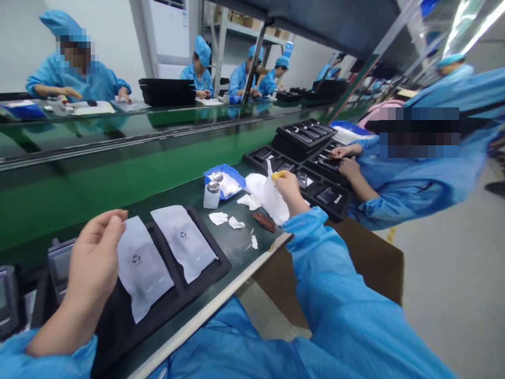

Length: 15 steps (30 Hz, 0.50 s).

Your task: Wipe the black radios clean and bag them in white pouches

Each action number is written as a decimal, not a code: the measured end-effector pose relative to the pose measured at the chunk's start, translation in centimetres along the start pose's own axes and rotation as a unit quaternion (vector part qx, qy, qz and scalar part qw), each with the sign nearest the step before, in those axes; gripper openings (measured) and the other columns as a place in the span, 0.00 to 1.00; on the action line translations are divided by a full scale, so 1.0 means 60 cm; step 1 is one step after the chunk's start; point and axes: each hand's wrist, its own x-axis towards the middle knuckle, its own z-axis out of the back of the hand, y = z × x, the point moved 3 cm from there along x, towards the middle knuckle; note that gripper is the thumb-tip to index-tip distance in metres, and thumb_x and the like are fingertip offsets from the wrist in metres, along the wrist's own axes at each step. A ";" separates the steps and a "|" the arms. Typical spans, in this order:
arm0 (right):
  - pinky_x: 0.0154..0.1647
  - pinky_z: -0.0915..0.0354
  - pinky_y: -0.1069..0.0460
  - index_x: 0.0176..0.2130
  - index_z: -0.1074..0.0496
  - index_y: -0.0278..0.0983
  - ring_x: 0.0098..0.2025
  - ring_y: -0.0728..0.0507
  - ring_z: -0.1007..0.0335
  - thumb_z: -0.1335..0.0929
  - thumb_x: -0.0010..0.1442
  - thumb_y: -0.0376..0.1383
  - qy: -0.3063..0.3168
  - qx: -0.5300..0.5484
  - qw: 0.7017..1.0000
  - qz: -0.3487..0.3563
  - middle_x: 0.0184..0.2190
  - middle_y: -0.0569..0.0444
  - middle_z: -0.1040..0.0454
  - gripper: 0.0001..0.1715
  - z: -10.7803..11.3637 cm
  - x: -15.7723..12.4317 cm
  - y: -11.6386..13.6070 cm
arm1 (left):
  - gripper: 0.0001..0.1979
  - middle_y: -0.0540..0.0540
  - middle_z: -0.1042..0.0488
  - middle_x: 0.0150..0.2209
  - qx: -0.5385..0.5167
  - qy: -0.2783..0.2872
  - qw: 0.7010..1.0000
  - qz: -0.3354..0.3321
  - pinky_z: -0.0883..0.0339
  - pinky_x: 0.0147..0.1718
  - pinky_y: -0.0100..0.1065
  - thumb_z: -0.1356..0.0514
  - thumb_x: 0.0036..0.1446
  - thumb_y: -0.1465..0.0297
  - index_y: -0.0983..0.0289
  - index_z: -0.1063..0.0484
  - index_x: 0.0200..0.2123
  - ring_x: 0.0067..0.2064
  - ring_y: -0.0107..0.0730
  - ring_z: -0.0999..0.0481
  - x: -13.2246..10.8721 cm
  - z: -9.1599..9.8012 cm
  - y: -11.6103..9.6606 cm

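My left hand hovers over a black foam tray, its fingers curled and pinching the top edge of a white pouch that lies in the tray. A second white pouch lies beside it. My right hand reaches far out to the right and grips a white cloth or bag. A small yellow thing shows at its fingertips.
A white bottle with a metal cap stands by a blue tray. White scraps and a brown strip lie on the green bench. Stacked black trays sit to the right, where a co-worker's hands work. Grey devices are at far left.
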 end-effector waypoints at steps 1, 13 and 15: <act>0.35 0.31 0.51 0.41 0.30 0.33 0.34 0.49 0.31 0.34 0.61 0.42 0.002 0.020 1.000 0.000 0.36 0.54 0.28 0.15 -0.003 -0.009 0.026 | 0.17 0.49 0.23 0.40 -0.023 -0.013 1.000 0.014 0.36 0.53 0.45 0.35 0.46 0.52 0.54 0.26 0.36 0.50 0.43 0.27 -0.006 -0.007 -0.002; 0.23 0.36 0.53 0.27 0.33 0.38 0.26 0.49 0.36 0.31 0.52 0.44 0.349 0.219 0.894 0.173 0.25 0.58 0.35 0.12 -0.190 -0.295 0.341 | 0.30 0.60 0.21 0.37 -0.290 0.149 0.934 0.146 0.29 0.41 0.40 0.28 0.31 0.50 0.65 0.25 0.34 0.44 0.48 0.22 -0.055 -0.020 -0.031; 0.27 0.36 0.52 0.26 0.33 0.39 0.28 0.49 0.36 0.32 0.52 0.39 0.349 0.163 0.892 0.235 0.26 0.57 0.34 0.08 -0.211 -0.322 0.358 | 0.26 0.59 0.20 0.34 -0.303 0.084 0.939 0.138 0.28 0.39 0.40 0.27 0.32 0.54 0.66 0.25 0.31 0.41 0.46 0.21 -0.059 0.012 -0.035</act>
